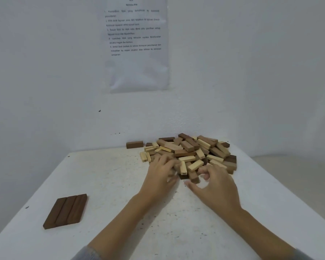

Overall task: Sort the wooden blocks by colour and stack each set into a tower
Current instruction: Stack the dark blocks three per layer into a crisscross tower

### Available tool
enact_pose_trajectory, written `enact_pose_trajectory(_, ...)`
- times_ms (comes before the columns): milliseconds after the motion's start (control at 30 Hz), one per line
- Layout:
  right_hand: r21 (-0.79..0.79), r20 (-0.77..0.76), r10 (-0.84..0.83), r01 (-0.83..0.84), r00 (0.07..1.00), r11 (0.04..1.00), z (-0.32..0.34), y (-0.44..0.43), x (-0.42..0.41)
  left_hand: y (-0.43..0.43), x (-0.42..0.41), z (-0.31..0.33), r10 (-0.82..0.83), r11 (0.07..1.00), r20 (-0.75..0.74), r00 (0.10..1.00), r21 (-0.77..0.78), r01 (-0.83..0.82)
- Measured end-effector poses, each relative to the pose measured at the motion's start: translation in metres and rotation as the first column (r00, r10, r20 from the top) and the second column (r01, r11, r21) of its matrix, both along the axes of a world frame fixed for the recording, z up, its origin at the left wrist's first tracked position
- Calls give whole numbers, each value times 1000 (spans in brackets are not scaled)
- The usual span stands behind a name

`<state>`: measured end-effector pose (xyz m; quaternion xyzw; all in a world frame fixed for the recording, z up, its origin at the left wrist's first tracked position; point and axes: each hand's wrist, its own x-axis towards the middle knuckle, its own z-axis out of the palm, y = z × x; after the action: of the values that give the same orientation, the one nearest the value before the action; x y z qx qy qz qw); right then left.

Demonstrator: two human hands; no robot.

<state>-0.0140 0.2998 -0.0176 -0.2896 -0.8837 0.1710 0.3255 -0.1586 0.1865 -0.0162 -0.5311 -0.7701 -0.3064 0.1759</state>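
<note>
Hands (160, 177) (214, 186) at blocks (188, 149), fingertips (172, 164) blurred, grip unclear

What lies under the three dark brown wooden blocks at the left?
The three dark brown wooden blocks lie flat, side by side, on the white speckled table. No lower layer shows; the spot beneath them is covered.
</note>
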Motion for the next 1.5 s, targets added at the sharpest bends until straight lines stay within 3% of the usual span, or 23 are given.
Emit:
enact_pose_trajectory(100,33,32,-9,8,999,999,-3,4,-4,12,0,-7,22,999,14,1000,23,-22)
enact_pose_trajectory(367,114,-289,-6,41,957,993,-5,5,-4,6,7,8,-100,995,77,992,-8,101)
enact_pose_trajectory(467,31,-399,21,-9,917,999,-1,2,-3,3,11,9,-147,988,31,989,-30,148)
enact_pose_trajectory(600,-169,-563,50,-175,825,970,12,-4,2,4,7,16,-115,985,12,993,127,113)
enact_pose_trajectory(700,-353,-650,-5,-296,759,887,30,-7,6,4,14,30,-113,965,121,986,252,80)
enact_pose_trajectory(767,-390,-679,-10,-349,734,852,40,-3,4,6,19,37,-153,938,266,952,343,55)
enact_pose_trajectory(900,-468,-593,-8,-337,805,817,49,21,-12,17,18,46,-232,883,559,796,464,-68)
enact_pose_trajectory(1000,-565,-412,19,-272,911,779,57,40,-30,26,17,57,-311,871,756,576,470,-146)
enact_pose_trajectory(1067,-545,-264,75,-212,962,811,58,49,-41,32,15,61,-298,883,804,515,437,-171)
enact_pose_trajectory(1167,-285,-41,108,-115,993,952,55,54,-52,38,14,63,-275,895,835,477,404,-189)
enact_pose_trajectory(1300,7,180,128,-131,975,991,49,56,-63,38,14,64,-273,907,863,425,378,-185)
enact_pose_trajectory(1400,202,195,101,-141,976,969,45,57,-67,33,15,64,-287,905,868,405,384,-182)
enact_pose_trajectory(1500,217,76,124,-138,989,966,43,52,-64,26,16,65,-283,897,868,409,390,-208)
